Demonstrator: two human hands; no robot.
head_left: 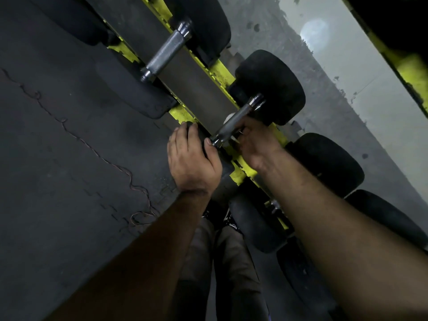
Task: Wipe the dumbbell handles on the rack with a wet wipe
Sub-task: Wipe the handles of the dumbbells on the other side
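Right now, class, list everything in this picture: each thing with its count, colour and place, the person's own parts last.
Dumbbells: at least four, black ends, along the rack; nearest handle silver, under the right hand.
Far handle: one, silver, knurled, upper middle, untouched.
Rack: one, yellow rails, running diagonally.
Wet wipe: one, white, a bit showing beside the nearest handle.
Floor: dark grey, cracked, left.
Cord: one, thin, on the floor.
Left hand: grips the near black end.
Right hand: fingers curled round the handle.
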